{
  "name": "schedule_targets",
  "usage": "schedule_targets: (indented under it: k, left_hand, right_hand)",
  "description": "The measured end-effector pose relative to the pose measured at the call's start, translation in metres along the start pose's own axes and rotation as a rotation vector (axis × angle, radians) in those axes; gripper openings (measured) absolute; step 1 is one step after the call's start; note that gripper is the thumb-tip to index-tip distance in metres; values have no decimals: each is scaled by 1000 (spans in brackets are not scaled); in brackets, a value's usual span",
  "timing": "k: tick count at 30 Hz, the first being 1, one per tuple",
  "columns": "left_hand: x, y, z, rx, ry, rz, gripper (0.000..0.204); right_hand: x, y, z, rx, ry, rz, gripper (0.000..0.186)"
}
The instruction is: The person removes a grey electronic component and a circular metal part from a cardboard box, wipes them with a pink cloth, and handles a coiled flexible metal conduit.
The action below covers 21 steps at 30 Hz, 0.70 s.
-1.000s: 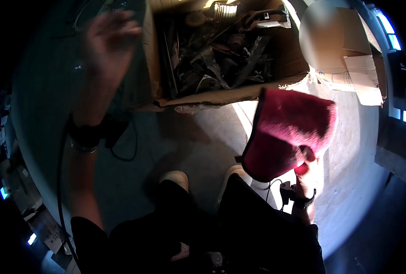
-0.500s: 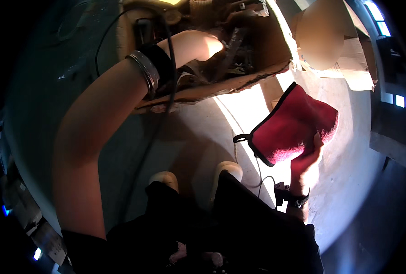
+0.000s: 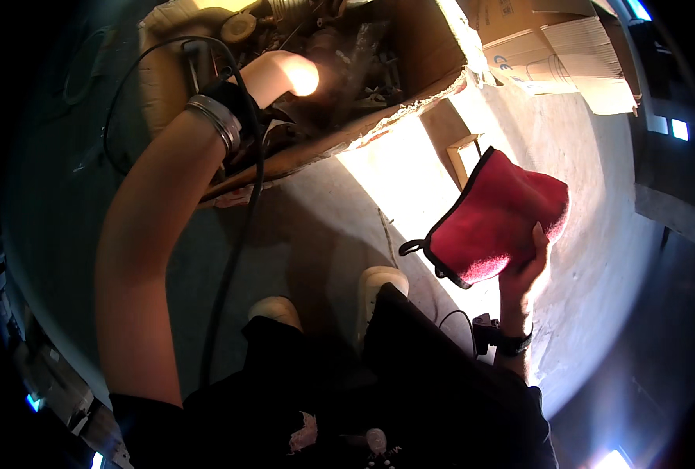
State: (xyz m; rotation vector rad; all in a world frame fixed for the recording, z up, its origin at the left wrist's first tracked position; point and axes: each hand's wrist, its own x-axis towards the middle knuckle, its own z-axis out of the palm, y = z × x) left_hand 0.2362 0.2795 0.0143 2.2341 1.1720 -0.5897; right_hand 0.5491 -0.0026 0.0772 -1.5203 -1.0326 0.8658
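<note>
My left hand reaches down into an open cardboard box with torn edges. Its back catches the light, while the fingers are lost in shadow among small dark parts, so I cannot tell what they touch. Several pieces lie in there, among them a round disc-shaped part and a strip of clear plastic. To the right, a red fabric piece with black edging and a black loop is gripped by my right hand. The thumb shows against its lower side; the other fingers are hidden by the fabric.
Cardboard with folded flaps stands right of the box. A small carton lies on the floor behind the red fabric. A black cable loops past my left wrist. My shoes are below the box, beside a patch of sunlight.
The box and my left hand in it now appear further left and higher in view. The small carton shows more beside the red fabric, which stays in my right hand.
</note>
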Motion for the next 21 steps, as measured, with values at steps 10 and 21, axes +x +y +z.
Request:
schedule_targets:
  k: [10,21]
  left_hand:
    - [-13,0,-3,-67,-12,-17,58]
    - [-71,-1,-21,-197,-41,-110,62]
  right_hand:
    - [2,-2,7,-644,-225,-565,43]
    - [-1,-6,22,-583,-284,-647,49]
